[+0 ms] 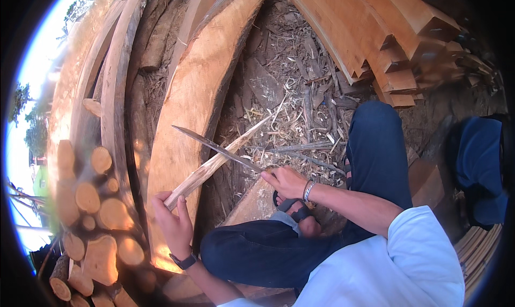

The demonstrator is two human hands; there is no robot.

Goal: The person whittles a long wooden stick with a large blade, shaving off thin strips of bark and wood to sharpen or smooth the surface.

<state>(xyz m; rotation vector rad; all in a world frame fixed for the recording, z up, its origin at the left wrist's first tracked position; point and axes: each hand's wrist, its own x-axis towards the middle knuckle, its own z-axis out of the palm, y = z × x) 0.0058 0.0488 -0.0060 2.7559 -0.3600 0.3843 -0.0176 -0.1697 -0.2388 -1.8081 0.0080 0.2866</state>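
Head view, left hand [173, 221]: fingers wrapped round the lower end of a wooden stick [214, 165]; the stick slants up and to the right, its far end pointing toward the shavings.
Head view, right hand [287, 182]: fist tight on the handle of a long blade [217, 148]; the blade lies across the stick near its middle, tip toward the upper left.
Stick surface: pale and freshly pared where the blade meets it.
Surroundings: broad slab of timber [198, 98] behind the stick, stacked sawn boards [386, 39] at upper right, cut logs [94, 210] at left, wood shavings [289, 114] on the ground, knee in dark trousers [252, 248] just below both hands.
Risk 1: the blade may skid along the grain toward the left-hand fingers; judged likely if the cutting angle is shallow.
Risk 2: a stroke overrunning the stick could reach the knee or sandalled foot [300, 216] beneath.
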